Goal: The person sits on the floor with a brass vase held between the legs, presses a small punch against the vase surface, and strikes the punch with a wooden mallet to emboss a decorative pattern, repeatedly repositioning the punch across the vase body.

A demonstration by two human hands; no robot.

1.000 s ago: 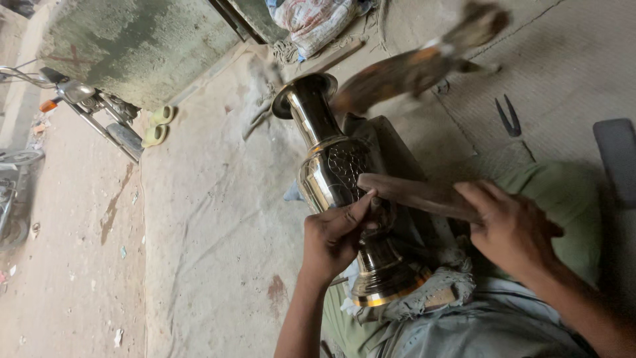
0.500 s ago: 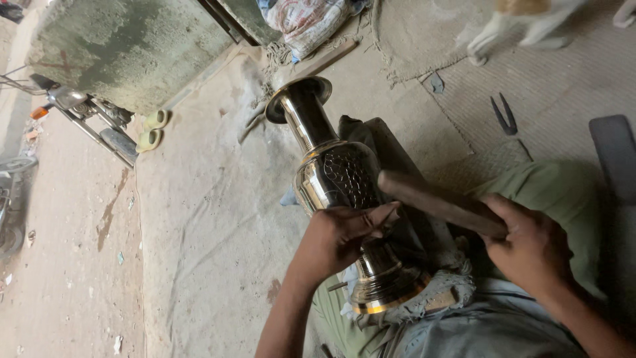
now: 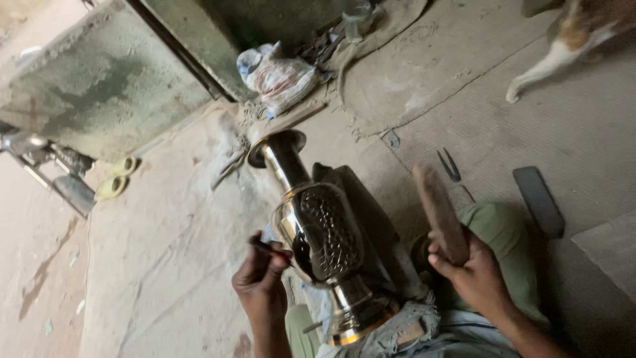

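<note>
A shiny brass vase [image 3: 318, 232] lies tilted across my lap, its flared mouth pointing away and its body covered in a chased dotted pattern. My left hand [image 3: 262, 282] grips a thin dark metal punch [image 3: 270, 248] whose tip rests against the vase's left side. My right hand [image 3: 474, 268] holds a wooden mallet stick [image 3: 438, 212] raised upright, apart from the vase. A dark cloth pad [image 3: 371, 225] lies under the vase.
On the dusty floor lie small metal shears [image 3: 449, 164], a flat dark bar [image 3: 538, 199] and a cloth bundle [image 3: 278, 74] by a green wall. An animal's legs [image 3: 563, 46] stand at top right. Yellow sandals [image 3: 114, 180] lie at left.
My right hand has lifted the wooden stick from lying across the vase to upright. My left hand has moved off the vase's front to its left side, the punch now showing.
</note>
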